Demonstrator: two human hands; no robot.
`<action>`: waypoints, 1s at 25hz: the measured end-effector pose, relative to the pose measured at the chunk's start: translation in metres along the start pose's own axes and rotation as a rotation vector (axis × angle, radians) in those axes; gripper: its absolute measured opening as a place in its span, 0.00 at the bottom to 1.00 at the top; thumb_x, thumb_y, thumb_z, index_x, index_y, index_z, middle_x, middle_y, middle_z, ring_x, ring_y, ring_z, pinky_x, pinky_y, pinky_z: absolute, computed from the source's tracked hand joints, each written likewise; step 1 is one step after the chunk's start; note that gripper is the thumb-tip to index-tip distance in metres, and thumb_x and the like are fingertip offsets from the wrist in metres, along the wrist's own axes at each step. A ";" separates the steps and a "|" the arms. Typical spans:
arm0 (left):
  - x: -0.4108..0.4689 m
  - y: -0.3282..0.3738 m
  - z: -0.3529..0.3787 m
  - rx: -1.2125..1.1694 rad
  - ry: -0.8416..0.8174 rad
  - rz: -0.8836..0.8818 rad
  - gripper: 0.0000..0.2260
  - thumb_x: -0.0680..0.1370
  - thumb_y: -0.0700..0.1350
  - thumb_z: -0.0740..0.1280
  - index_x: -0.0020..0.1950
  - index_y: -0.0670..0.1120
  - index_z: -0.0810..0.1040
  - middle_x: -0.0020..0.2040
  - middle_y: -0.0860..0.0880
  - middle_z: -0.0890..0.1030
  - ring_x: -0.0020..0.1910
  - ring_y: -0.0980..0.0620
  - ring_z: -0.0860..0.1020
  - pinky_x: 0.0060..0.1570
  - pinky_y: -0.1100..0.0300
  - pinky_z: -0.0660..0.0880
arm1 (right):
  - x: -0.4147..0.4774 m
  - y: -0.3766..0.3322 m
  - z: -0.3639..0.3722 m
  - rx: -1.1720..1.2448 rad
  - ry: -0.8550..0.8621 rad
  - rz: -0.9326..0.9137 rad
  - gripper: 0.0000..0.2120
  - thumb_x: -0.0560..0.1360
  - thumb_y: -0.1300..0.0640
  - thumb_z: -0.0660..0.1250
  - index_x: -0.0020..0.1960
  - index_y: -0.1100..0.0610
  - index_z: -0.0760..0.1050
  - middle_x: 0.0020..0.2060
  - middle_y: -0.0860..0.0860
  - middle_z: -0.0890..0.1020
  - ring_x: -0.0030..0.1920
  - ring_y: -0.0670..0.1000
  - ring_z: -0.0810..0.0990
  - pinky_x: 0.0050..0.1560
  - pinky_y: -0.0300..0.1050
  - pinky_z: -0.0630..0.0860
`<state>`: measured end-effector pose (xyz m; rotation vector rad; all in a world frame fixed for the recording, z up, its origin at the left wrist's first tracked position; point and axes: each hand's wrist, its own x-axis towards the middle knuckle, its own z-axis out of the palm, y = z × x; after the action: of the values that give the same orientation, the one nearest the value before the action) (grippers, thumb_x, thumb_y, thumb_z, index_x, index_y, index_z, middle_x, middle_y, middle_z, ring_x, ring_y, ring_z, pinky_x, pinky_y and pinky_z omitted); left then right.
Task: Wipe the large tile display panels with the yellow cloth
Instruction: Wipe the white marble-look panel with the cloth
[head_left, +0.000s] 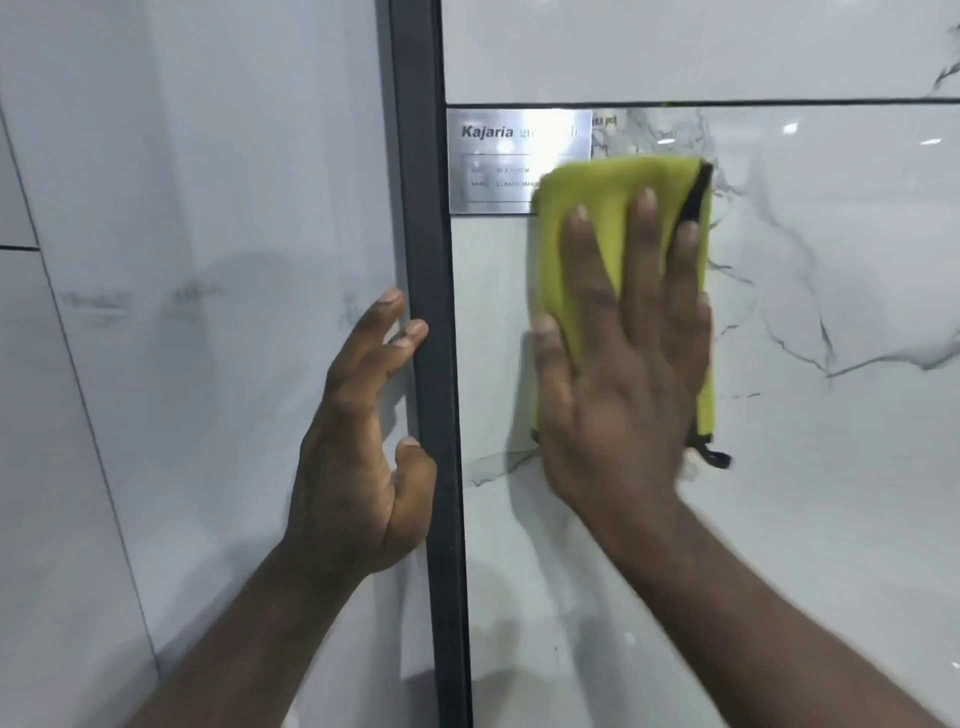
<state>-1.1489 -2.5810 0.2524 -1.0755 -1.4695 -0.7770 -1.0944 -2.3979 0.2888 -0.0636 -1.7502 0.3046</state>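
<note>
Currently your right hand (623, 374) lies flat, fingers spread, pressing the yellow cloth (618, 208) on the marbled tile panel (831, 467), cloth corner over the label plate (498, 161). Risk: cloth snagging the plate's edge, or sliding from under your palm. Left hand (358, 457) rests loose on the dark frame (431, 260), gripping nothing. Open room: right and below.

The veined white marble tile panel (831, 467) lies bare to the right of and below the folded yellow cloth (597, 208) under the flat right hand (618, 395), so a hand could pass freely there. Up and to the left the silver metal label plate (498, 156) stands in the way, its lower right corner under the cloth. Further left the dark vertical metal frame bar (421, 156) bounds the panel, and the left hand (358, 457) rests its fingers (410, 332) against the bar's edge.
</note>
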 end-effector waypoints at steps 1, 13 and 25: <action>0.004 0.001 0.004 -0.016 0.051 0.034 0.28 0.74 0.30 0.62 0.75 0.38 0.65 0.83 0.43 0.65 0.78 0.28 0.71 0.73 0.30 0.73 | -0.002 -0.018 0.006 -0.005 0.006 -0.008 0.30 0.87 0.44 0.56 0.87 0.43 0.52 0.87 0.49 0.50 0.87 0.56 0.45 0.82 0.66 0.53; 0.021 0.047 0.062 0.432 0.089 0.183 0.22 0.82 0.39 0.67 0.76 0.40 0.71 0.79 0.39 0.71 0.78 0.38 0.74 0.76 0.33 0.68 | -0.046 0.060 -0.005 -0.065 -0.037 -0.196 0.28 0.88 0.46 0.58 0.86 0.46 0.56 0.86 0.52 0.53 0.86 0.59 0.49 0.80 0.68 0.57; 0.044 0.092 0.157 0.617 -0.102 0.152 0.27 0.83 0.52 0.67 0.80 0.40 0.75 0.84 0.41 0.69 0.83 0.39 0.68 0.81 0.34 0.62 | -0.057 0.248 -0.058 -0.118 -0.092 -0.324 0.29 0.88 0.46 0.59 0.86 0.44 0.54 0.86 0.53 0.51 0.85 0.65 0.52 0.82 0.68 0.54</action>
<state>-1.1231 -2.3957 0.2587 -0.7421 -1.5477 -0.1349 -1.0572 -2.1610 0.1846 0.1498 -1.8349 -0.0334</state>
